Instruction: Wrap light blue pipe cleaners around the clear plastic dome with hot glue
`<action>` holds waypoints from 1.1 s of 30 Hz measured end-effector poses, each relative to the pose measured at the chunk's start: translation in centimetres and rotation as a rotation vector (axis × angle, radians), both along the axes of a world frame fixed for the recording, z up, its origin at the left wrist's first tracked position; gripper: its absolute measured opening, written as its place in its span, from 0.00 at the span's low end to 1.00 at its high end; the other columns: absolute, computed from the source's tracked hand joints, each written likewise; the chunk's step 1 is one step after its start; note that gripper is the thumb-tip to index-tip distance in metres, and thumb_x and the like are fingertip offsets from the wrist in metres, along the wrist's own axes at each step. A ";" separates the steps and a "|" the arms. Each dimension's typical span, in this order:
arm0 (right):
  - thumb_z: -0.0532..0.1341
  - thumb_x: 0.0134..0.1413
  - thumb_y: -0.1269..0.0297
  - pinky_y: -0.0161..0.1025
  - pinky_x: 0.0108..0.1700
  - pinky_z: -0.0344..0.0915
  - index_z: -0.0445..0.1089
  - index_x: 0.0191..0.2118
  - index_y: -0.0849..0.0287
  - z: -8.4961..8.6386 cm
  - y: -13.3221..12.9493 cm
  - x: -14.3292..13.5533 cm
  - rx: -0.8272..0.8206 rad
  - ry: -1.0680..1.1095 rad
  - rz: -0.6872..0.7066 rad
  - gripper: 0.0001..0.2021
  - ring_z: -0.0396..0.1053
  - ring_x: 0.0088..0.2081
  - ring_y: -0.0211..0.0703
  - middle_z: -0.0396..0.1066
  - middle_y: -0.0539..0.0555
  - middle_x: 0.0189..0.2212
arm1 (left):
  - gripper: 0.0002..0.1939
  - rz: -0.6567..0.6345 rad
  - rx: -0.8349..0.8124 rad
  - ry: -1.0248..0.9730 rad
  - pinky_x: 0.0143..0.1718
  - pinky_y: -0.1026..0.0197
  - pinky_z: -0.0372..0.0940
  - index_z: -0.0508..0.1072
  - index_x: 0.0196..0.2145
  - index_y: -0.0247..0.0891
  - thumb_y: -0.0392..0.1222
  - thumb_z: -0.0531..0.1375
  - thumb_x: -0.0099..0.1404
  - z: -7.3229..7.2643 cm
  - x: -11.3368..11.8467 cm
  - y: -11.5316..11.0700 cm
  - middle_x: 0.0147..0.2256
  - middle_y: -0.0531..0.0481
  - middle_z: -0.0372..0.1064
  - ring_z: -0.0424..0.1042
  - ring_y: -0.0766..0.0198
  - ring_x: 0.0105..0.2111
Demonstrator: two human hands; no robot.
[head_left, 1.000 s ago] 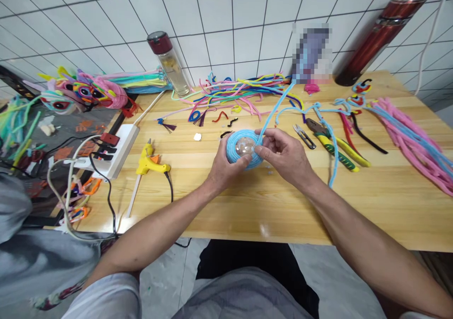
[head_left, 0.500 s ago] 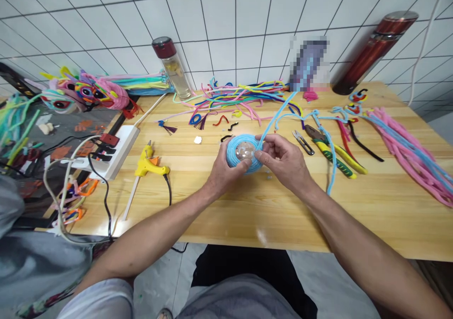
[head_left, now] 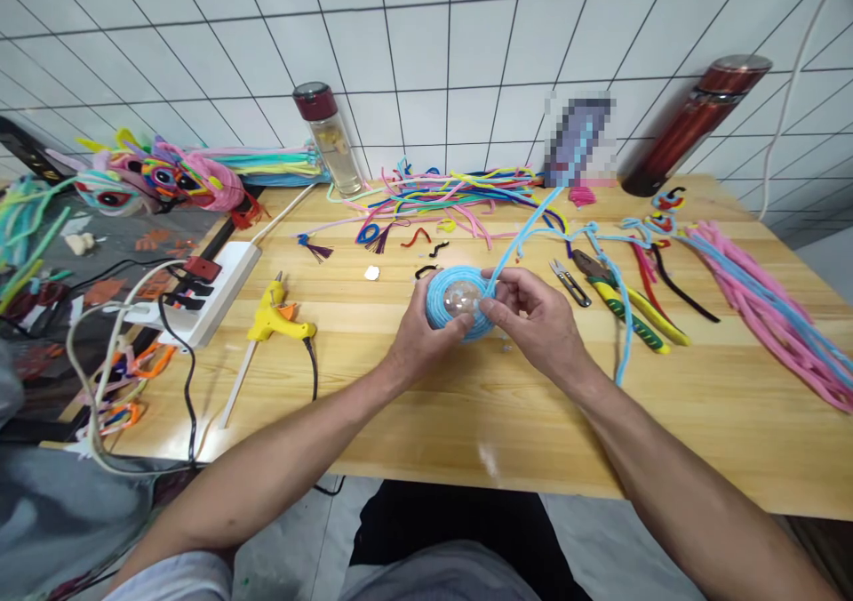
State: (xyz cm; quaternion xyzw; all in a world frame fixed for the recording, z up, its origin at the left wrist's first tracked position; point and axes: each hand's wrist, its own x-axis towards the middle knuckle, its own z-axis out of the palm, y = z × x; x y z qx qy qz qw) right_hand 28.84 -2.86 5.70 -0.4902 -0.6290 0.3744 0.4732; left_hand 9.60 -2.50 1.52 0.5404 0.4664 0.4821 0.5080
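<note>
My left hand [head_left: 426, 327] grips a clear round ball [head_left: 458, 299] partly covered by coils of light blue pipe cleaner [head_left: 440, 292]. Its thumb lies over the front of the coils. On the ball's right side my right hand [head_left: 533, 312] is closed, thumb and forefinger pinching the coil where a loose blue strand [head_left: 526, 232] rises up and to the right. The ball is held just above the wooden table [head_left: 413, 432]; its underside is hidden by the coils and fingers. To the right lie small snips [head_left: 570, 283] and green-and-yellow pliers [head_left: 630, 303].
At left lie a yellow glue gun [head_left: 276, 312] and a white power strip [head_left: 219, 299] with cords. Pipe cleaners [head_left: 433, 194] are heaped along the wall. A glass bottle [head_left: 333, 143] and a red flask [head_left: 697, 125] stand behind. Pink stems [head_left: 766, 308] lie at far right.
The whole scene sits slightly lower in the picture as the head view tilts up. Both hands keep nearly the same hold on the ball and the blue pipe cleaner.
</note>
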 end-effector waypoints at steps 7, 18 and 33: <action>0.69 0.57 0.57 0.38 0.30 0.60 0.78 0.52 0.57 -0.1 0.0 0.1 -0.002 -0.010 0.005 0.18 0.60 0.27 0.37 0.65 0.45 0.27 | 0.46 -0.001 0.005 0.018 0.60 0.45 0.69 0.63 0.63 0.40 0.60 0.74 0.55 0.0 -0.1 0.0 0.57 0.40 0.72 0.74 0.46 0.55; 0.71 0.56 0.52 0.38 0.30 0.59 0.78 0.51 0.56 -0.2 0.1 0.0 -0.011 0.009 0.005 0.20 0.59 0.27 0.37 0.64 0.46 0.27 | 0.44 -0.009 0.033 0.005 0.61 0.44 0.69 0.64 0.63 0.41 0.60 0.74 0.56 -0.5 -0.1 0.2 0.58 0.41 0.72 0.74 0.47 0.56; 0.70 0.56 0.55 0.38 0.29 0.59 0.78 0.51 0.57 -0.4 0.2 0.1 -0.020 0.040 0.003 0.19 0.59 0.26 0.36 0.64 0.45 0.27 | 0.41 -0.025 0.054 0.023 0.61 0.44 0.68 0.64 0.62 0.40 0.57 0.72 0.57 -0.1 0.0 0.2 0.57 0.40 0.72 0.74 0.47 0.56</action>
